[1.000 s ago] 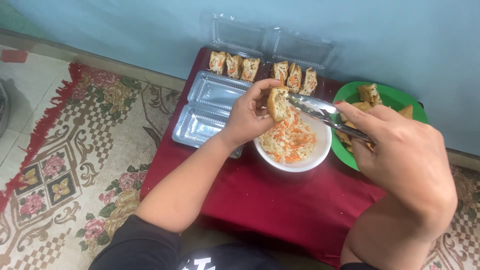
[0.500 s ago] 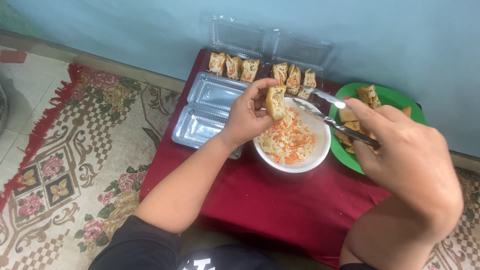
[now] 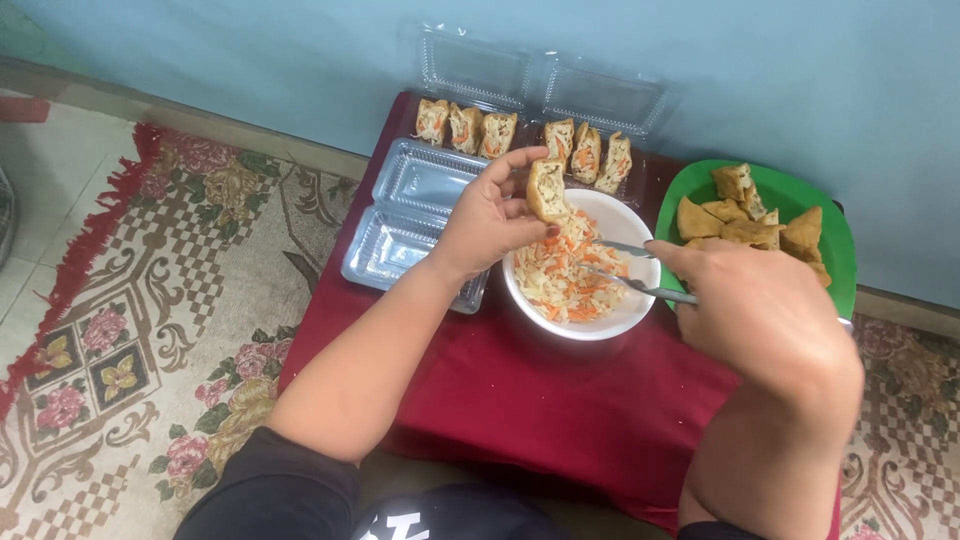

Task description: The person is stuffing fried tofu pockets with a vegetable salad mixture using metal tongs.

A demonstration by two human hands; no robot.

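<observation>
Surface: low table [image 3: 560,420] under a dark red cloth, blue wall behind
Left hand [image 3: 490,222]: my fingers closed round a stuffed fried tofu [image 3: 548,190], held over the white bowl [image 3: 620,322] of shredded vegetables
Right hand [image 3: 765,318]: gripping metal tongs [image 3: 630,268], tips in the bowl just below the tofu

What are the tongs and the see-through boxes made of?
The tongs in the right hand look like metal: thin, silvery and shiny. The empty boxes look like thin clear plastic, glossy and ribbed, with the red cloth faintly showing through.
</observation>
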